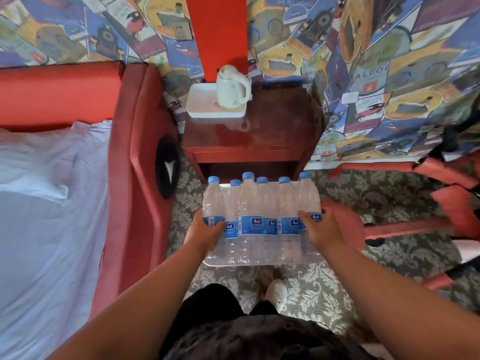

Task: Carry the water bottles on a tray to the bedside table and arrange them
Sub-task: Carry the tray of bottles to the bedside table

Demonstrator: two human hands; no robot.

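Observation:
Several clear water bottles (249,216) with blue caps and blue labels stand upright on a white tray (259,262). The tray is held in the air over the carpet, just short of the dark wooden bedside table (272,136). My left hand (205,229) grips the tray's left side and presses against the leftmost bottle. On the opposite side my right hand (322,227) grips the tray and touches the rightmost bottle.
A white electric kettle (232,87) stands on a small white tray (200,107) at the table's back left. A red bed frame (137,152) with white bedding (46,203) lies to the left. Red furniture (415,203) stands at right, and patterned wallpaper covers the wall behind.

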